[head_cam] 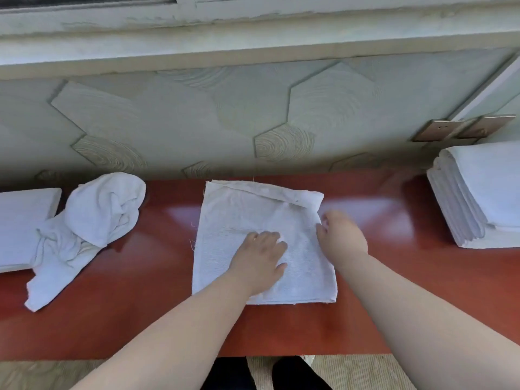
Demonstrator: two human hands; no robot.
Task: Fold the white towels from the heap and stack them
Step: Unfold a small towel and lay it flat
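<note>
A: Where is the towel (pixel 239 220) now?

B: Flat on the red worktop (pixel 394 277), in the middle; the heap (pixel 92 218) lies to its left and the stack (pixel 484 192) to its right, both well apart from it; its far edge is turned over on itself in a narrow band.

A: And the hands?

B: The left hand (pixel 259 260) lies spread on the cloth, fingers straight, pressing down near the centre; the right hand (pixel 342 237) sits at the right edge with fingers curled, pinching that edge as far as I can tell, since the knuckles hide the fingertips.

A: How will it handle?

B: Light and limp, I judge; thin woven cloth with loose threads at the hems, too soft to keep a crease unaided; it sags wherever it is lifted, so one corner alone would drag the rest askew; the polished worktop looks slick, so the cloth may slide when pulled, and the flat palm is what pins it.

A: Best place to take hold?

B: At the edges and corners, not the middle; pinch the right edge, carry it across to the left edge, then smooth along the fold; nothing fragile here, so a firm pinch does no harm.

A: And the folded one?

B: It should lift flat from underneath; gripped at one side, the layers would probably slip apart.
</note>
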